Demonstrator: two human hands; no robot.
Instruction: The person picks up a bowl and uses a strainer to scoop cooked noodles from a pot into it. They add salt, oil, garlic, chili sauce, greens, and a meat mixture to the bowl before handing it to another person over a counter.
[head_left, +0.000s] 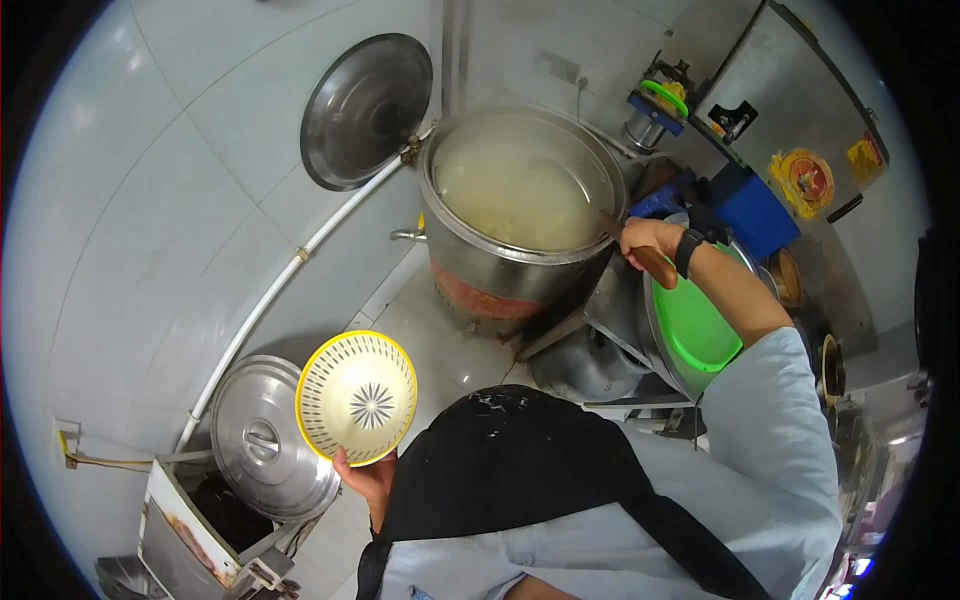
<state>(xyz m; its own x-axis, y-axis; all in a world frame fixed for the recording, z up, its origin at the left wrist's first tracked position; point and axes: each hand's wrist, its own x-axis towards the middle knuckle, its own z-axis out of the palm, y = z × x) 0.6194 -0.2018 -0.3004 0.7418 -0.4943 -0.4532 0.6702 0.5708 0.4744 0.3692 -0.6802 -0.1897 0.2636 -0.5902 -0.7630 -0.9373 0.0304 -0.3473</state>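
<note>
My right hand is closed round the brown wooden handle of a utensil at the right rim of a large steel pot. The utensil's far end is hidden in the cloudy, pale yellowish liquid. At the lower left, my left hand holds a bowl by its near edge. The bowl has a yellow rim, dark dashes round its wall and a starburst at its centre. Its inside faces the camera and looks empty.
A dark round lid leans on the wall left of the pot. A steel lid rests by a metal stand at the lower left. A green basin is under my right forearm. A white pipe runs along the wall.
</note>
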